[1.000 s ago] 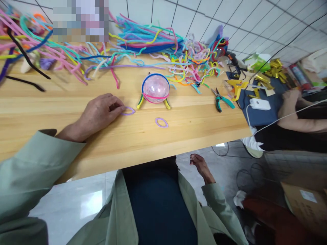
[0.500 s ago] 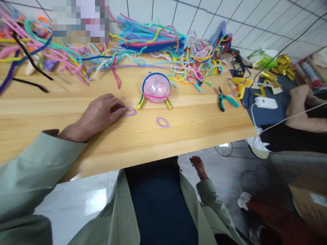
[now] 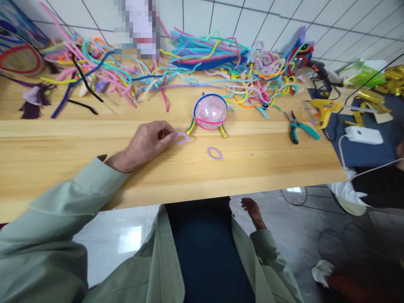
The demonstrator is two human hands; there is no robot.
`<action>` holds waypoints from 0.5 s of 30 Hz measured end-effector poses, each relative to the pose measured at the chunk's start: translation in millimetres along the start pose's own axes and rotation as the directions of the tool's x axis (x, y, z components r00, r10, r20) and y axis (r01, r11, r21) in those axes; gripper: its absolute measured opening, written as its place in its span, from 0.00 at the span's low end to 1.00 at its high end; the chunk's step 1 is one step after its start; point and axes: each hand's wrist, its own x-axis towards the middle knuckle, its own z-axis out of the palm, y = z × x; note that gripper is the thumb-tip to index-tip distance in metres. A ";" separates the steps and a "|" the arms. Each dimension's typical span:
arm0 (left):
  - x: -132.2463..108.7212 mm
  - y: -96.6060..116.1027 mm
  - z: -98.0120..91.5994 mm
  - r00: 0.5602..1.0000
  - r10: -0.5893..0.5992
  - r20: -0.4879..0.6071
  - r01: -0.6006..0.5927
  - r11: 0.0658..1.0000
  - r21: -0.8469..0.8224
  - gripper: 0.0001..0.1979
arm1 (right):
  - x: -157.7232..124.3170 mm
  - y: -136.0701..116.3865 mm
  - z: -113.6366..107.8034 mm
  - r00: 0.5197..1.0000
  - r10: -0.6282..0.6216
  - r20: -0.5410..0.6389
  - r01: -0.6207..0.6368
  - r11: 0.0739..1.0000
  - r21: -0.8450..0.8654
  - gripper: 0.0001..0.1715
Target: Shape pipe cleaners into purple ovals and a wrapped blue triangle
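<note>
The head view looks down on a wooden table (image 3: 78,168). The left hand (image 3: 148,143) rests on it palm down, knuckles raised. Its fingers are curled narrow, with the thumb and forefinger tips pinched on the near end of a small purple loop (image 3: 180,137). The loop lies flat on the wood at 3 o'clock from the hand, its pointed far end aiming away from the fingers. At 2 o'clock from the loop, just beside it but apart, sits a pink see-through ball (image 3: 210,111). The ball is ringed in blue and banded in pink, with two yellow-green legs splayed toward the table edge. A second loop (image 3: 215,153), also purple, lies free at 4 o'clock from the first, near it and touching nothing. The right hand (image 3: 252,212) hangs below the table edge at 5 o'clock from the second loop, over the lap, fingers loosely spread and holding nothing. Along the far side, at 12 o'clock, spreads a tangle of pipe cleaners (image 3: 202,54) in many colours. At 3 o'clock from the ball lie teal-handled pliers (image 3: 298,127), and beyond them a yellow glue gun (image 3: 323,110).
</note>
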 end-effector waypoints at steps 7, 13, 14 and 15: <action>-8.2 13.9 24.8 0.986 0.103 0.129 -0.090 0.991 -0.104 0.18 | -3.2 -2.1 11.1 0.998 -0.037 0.060 0.037 0.999 -0.008 0.25; -15.3 5.6 19.6 0.967 0.230 0.111 -0.224 0.972 -0.065 0.15 | -2.4 -15.1 26.5 0.987 -0.119 0.104 0.125 0.991 -0.055 0.23; -16.5 4.7 18.5 0.956 0.274 0.106 -0.269 0.962 -0.054 0.14 | -0.8 -19.1 29.7 0.984 -0.141 0.111 0.149 0.986 -0.068 0.23; -17.6 4.3 18.1 0.940 0.325 0.102 -0.322 0.946 -0.049 0.13 | 1.0 -23.7 33.6 0.979 -0.167 0.120 0.177 0.981 -0.081 0.24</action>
